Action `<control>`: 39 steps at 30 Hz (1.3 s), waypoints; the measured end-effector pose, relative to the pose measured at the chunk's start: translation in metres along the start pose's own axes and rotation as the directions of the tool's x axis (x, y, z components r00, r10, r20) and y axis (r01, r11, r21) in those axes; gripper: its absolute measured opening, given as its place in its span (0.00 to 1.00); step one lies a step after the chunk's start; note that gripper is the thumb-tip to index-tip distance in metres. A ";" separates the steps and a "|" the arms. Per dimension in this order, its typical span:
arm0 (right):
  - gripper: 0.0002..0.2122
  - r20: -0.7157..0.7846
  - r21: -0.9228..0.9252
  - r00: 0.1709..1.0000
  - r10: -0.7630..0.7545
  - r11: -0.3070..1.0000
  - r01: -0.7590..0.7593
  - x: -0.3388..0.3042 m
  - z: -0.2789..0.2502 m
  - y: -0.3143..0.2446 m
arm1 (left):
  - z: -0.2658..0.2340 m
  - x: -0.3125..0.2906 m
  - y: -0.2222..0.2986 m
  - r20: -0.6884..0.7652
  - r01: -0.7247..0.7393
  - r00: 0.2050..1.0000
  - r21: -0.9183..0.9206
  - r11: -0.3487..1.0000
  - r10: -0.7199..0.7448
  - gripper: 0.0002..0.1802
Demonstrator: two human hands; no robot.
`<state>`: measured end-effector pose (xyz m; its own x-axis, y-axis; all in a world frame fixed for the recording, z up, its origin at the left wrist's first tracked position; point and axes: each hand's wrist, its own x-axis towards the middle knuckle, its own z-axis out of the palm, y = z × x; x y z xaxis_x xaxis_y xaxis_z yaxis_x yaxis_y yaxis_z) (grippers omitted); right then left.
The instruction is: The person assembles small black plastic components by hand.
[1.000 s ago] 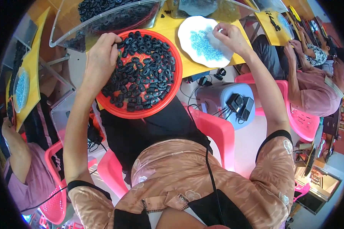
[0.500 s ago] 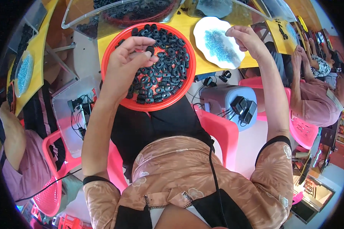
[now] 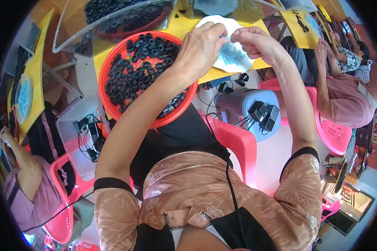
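Head view: the left hand and right hand nearly meet over the white plate of blue beads, each grip drawn into a pinch; what they hold cannot be told. Black parts lie in the red tray at the table's edge, apparently light, stiff plastic, best pinched by the sides. They show no legible label.

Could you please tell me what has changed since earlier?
The left hand has moved rightward from the red tray, where it pinched a black part, to beside the right hand at the white scalloped plate; what it holds now is unclear. Tray, plate and right hand stayed roughly in place.
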<state>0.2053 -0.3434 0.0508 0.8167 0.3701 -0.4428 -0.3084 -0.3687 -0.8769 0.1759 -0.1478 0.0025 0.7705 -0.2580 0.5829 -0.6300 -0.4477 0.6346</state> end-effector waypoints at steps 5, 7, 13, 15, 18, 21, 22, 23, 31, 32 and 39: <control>0.09 0.021 0.046 0.999 0.044 0.998 -0.045 0.005 -0.008 0.017 | 0.015 0.002 0.001 0.042 0.043 0.998 0.073 0.996 -0.046 0.09; 0.09 -0.095 -0.112 0.993 -0.074 0.992 0.063 0.005 0.004 0.020 | 0.020 0.003 -0.001 0.044 0.091 0.994 0.109 0.990 -0.096 0.10; 0.07 0.001 -0.939 0.537 -0.843 0.183 0.290 0.002 0.011 0.035 | 0.024 0.018 -0.008 0.211 0.633 0.765 -0.078 0.770 -0.608 0.15; 0.07 -0.039 -0.934 0.564 -0.825 0.231 0.272 -0.001 0.006 0.037 | 0.024 0.019 -0.012 0.282 0.598 0.780 -0.072 0.798 -0.559 0.14; 0.07 -0.169 -0.884 0.636 -0.753 0.401 0.241 -0.011 0.009 0.030 | 0.026 0.017 -0.011 0.374 0.627 0.773 -0.328 0.707 -0.513 0.14; 0.07 -0.276 -0.792 0.694 -0.665 0.566 0.228 -0.018 0.014 0.021 | 0.011 0.001 -0.005 0.383 0.573 0.814 -0.652 0.496 -0.437 0.17; 0.07 -0.308 -0.689 0.748 -0.588 0.680 0.251 -0.022 0.017 0.018 | 0.003 -0.003 -0.002 0.381 0.574 0.813 -0.652 0.496 -0.440 0.17; 0.06 -0.324 -0.571 0.800 -0.505 0.778 0.261 -0.026 0.020 0.016 | -0.005 -0.008 0.002 0.396 0.570 0.815 -0.683 0.457 -0.423 0.18; 0.05 -0.090 -0.412 0.877 -0.472 0.820 0.398 -0.038 0.069 -0.006 | -0.055 -0.042 0.017 0.354 0.566 0.780 -0.750 0.342 -0.516 0.11; 0.05 -0.080 -0.411 0.878 -0.473 0.818 0.403 -0.037 0.076 -0.009 | -0.060 -0.046 0.018 0.357 0.578 0.761 -0.752 0.317 -0.542 0.11; 0.05 0.050 -0.421 0.898 -0.437 0.806 0.416 -0.032 0.114 -0.021 | -0.082 -0.084 0.017 0.298 0.555 0.764 -0.757 0.346 -0.572 0.12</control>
<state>0.1300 -0.2499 0.0617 0.8436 0.5364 -0.0242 0.2961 -0.5023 -0.8124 0.0926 -0.0637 0.0065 0.9781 -0.1962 -0.0691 0.1356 0.3496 0.9270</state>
